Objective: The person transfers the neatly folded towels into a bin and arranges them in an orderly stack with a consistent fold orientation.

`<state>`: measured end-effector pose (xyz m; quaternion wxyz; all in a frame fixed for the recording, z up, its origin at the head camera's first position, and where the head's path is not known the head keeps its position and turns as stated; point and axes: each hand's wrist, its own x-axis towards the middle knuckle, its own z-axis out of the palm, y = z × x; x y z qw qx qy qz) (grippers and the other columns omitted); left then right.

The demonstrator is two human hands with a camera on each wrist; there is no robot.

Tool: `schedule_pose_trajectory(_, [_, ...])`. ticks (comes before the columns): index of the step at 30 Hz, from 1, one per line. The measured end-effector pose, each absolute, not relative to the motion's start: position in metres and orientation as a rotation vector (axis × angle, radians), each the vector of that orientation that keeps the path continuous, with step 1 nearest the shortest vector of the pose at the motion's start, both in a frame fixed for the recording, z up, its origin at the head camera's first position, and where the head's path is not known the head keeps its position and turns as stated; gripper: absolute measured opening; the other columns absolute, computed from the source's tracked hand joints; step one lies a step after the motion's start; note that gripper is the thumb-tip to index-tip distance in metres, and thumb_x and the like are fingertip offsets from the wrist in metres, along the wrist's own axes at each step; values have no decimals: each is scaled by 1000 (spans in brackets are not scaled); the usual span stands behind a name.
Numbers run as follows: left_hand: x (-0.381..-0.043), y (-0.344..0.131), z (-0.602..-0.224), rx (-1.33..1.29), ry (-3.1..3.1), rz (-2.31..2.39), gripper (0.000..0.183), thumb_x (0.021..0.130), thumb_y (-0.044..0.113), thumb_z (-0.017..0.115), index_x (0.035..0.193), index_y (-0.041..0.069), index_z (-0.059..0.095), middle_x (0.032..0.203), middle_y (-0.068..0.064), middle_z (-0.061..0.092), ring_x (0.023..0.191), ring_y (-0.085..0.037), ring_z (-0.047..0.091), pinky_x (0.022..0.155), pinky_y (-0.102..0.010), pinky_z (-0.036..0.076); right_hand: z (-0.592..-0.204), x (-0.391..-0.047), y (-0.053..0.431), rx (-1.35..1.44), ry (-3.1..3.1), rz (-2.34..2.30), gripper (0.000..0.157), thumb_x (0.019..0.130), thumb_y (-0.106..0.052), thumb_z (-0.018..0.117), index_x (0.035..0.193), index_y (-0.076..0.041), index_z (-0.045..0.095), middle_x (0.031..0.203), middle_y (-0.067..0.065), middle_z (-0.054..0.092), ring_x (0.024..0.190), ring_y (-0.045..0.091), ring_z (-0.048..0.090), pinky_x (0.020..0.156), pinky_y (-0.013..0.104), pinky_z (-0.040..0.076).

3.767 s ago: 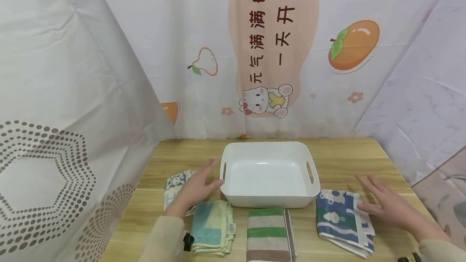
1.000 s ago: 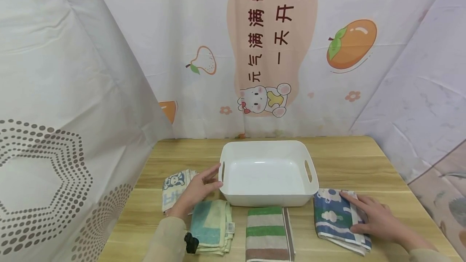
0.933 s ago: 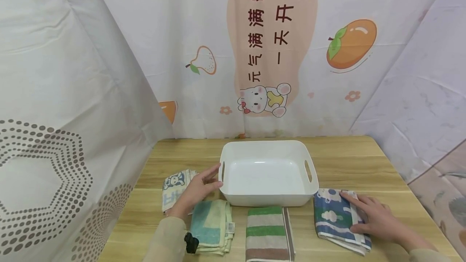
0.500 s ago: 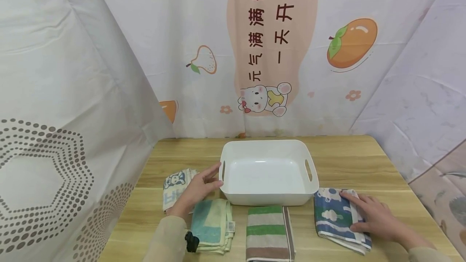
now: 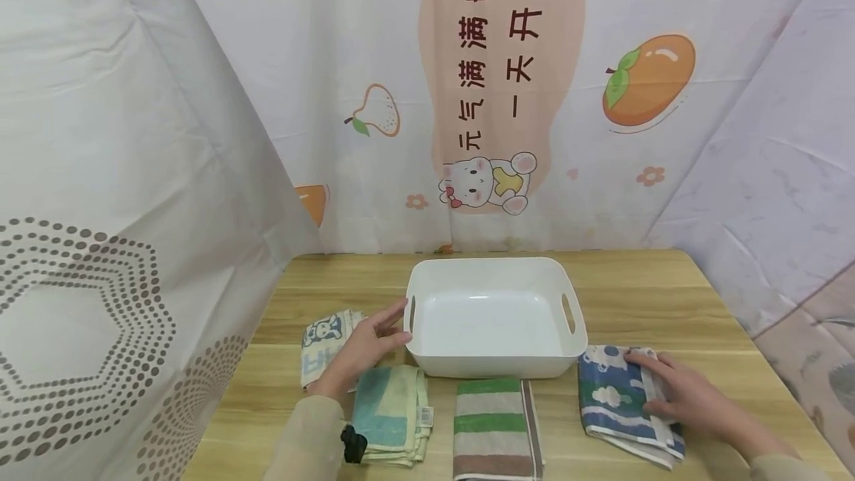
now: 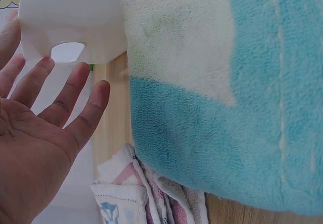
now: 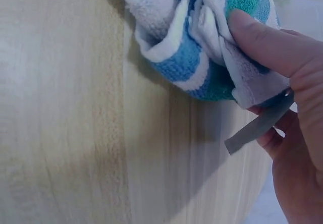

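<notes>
My left hand has its fingertips at the left side of a white plastic bin, by the handle slot. In the left wrist view those fingers are spread and mostly straight. My right hand grips the right edge of a folded blue, green and white towel, lying just right of the bin. In the right wrist view the thumb presses on the towel, and the other fingers are partly hidden behind it. A grey strip sticks out between thumb and fingers.
A teal and pale yellow folded towel lies beside my left forearm. In front of the bin is a green, grey and brown striped towel. A cream towel with a blue print lies left. Patterned curtains enclose the wooden table.
Since the oldest frame, my right hand has come left and down onto the blue towel, and my left fingers have reached the bin's side. Over the last second, the right fingers have curled in slightly.
</notes>
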<state>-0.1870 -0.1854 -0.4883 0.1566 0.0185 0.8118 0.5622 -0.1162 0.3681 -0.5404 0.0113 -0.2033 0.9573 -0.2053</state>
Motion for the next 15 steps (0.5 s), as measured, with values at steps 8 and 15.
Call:
schedule_pose_trajectory(8, [-186,-185,-488,43,2328,1607,69,90,40,78,152,40,47,160,0,43,135,-29,53,110,-54,45,-542,-117,367,-668,3035,-773,57,77,-13,87,130,-15,65,104,-2,56,82,-3,45,63,24,44])
schedule_pose_trajectory(15, [-186,-184,-486,34,2335,1598,68,91,40,78,152,41,48,159,-1,44,136,-29,53,110,-55,44,-537,-117,367,-600,3096,-801,47,79,-12,86,123,-14,70,108,6,67,91,8,59,66,30,50])
